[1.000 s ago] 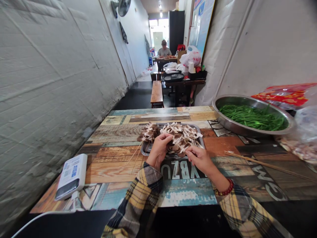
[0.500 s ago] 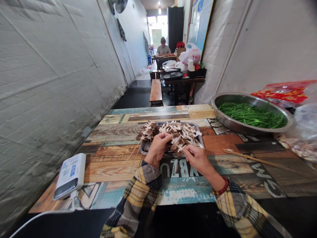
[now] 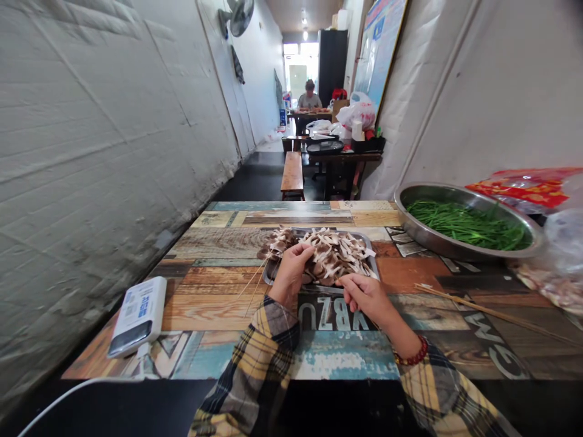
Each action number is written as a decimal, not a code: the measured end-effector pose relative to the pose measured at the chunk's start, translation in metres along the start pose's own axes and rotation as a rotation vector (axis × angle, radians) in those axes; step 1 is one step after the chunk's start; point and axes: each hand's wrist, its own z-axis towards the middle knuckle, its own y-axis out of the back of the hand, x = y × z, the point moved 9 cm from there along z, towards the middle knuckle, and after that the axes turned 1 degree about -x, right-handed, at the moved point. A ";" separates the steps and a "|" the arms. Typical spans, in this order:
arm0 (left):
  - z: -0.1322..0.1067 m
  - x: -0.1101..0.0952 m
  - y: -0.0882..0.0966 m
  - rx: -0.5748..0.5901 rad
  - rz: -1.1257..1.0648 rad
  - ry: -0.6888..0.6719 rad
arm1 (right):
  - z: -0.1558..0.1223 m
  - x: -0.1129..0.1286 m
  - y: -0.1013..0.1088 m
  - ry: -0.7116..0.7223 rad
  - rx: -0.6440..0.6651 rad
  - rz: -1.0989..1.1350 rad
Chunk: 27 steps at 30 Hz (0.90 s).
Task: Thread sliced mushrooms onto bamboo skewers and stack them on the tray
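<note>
A metal tray [image 3: 374, 264] holds a heap of brown-capped oyster mushrooms [image 3: 339, 252] with pale stems. My left hand [image 3: 292, 270] is over the tray's near left side, thumb and forefinger pinched on a mushroom, partly hidden by the fingers. At the near right edge my right hand [image 3: 364, 296] is closed, fingertips touching the heap; it grips what looks like a thin bamboo skewer, mostly hidden. Left of my left hand, threaded mushrooms [image 3: 279, 241] lie on the tray, and their bamboo skewers [image 3: 252, 279] stick out over its left rim.
Loose bamboo skewers [image 3: 483, 308] lie on the table to the right. Behind them stands a steel basin [image 3: 401, 209] of green chives [image 3: 469, 224], beside plastic bags [image 3: 565, 224]. A white power bank [image 3: 139, 315] with a cable is at left. Far back, a person [image 3: 310, 97] sits at another table.
The camera view has tilted slightly, so the whole scene sits lower and a little to the right. Both hands stay at the mushroom heap, with only slight finger movement.
</note>
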 end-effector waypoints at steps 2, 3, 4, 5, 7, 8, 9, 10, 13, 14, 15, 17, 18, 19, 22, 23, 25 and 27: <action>0.001 -0.002 0.003 -0.015 -0.010 -0.021 | -0.001 0.000 0.000 -0.004 0.015 0.007; 0.001 -0.003 0.003 -0.011 -0.023 -0.025 | -0.001 0.000 0.000 -0.012 0.009 0.019; 0.001 -0.003 0.003 -0.005 -0.043 -0.028 | 0.000 -0.001 0.002 -0.026 -0.007 0.040; 0.001 -0.004 0.002 0.001 -0.070 -0.028 | 0.000 -0.003 0.004 -0.044 -0.029 0.067; 0.001 -0.003 0.000 0.011 -0.142 -0.016 | 0.002 -0.005 0.010 -0.074 -0.083 0.140; 0.002 -0.002 0.000 0.012 -0.181 -0.003 | 0.003 -0.006 0.012 -0.080 -0.108 0.178; 0.002 -0.001 0.000 0.015 -0.215 0.012 | 0.004 -0.006 0.015 -0.077 -0.131 0.215; 0.002 0.000 0.000 0.014 -0.243 0.025 | 0.005 -0.005 0.017 -0.069 -0.148 0.248; 0.002 0.002 -0.002 0.018 -0.282 0.048 | 0.006 -0.003 0.020 -0.048 -0.178 0.320; 0.001 0.002 -0.004 0.036 -0.290 0.054 | 0.007 -0.002 0.020 -0.045 -0.184 0.335; 0.000 0.002 -0.007 0.060 -0.299 0.061 | 0.007 -0.001 0.020 -0.043 -0.188 0.345; -0.003 0.003 -0.014 0.113 -0.333 0.077 | 0.007 -0.001 0.020 -0.042 -0.198 0.351; -0.005 0.003 -0.017 0.136 -0.353 0.086 | 0.007 0.000 0.020 -0.042 -0.202 0.347; -0.007 0.003 -0.021 0.155 -0.372 0.097 | 0.007 0.000 0.019 -0.043 -0.203 0.340; -0.011 0.004 -0.028 0.203 -0.399 0.130 | 0.008 0.000 0.015 -0.045 -0.199 0.317; -0.012 0.003 -0.030 0.218 -0.399 0.138 | 0.008 0.000 0.014 -0.045 -0.199 0.310; -0.013 0.002 -0.032 0.245 -0.398 0.139 | 0.009 -0.001 0.013 -0.043 -0.203 0.295; -0.014 0.001 -0.034 0.269 -0.389 0.131 | 0.009 -0.001 0.013 -0.033 -0.214 0.277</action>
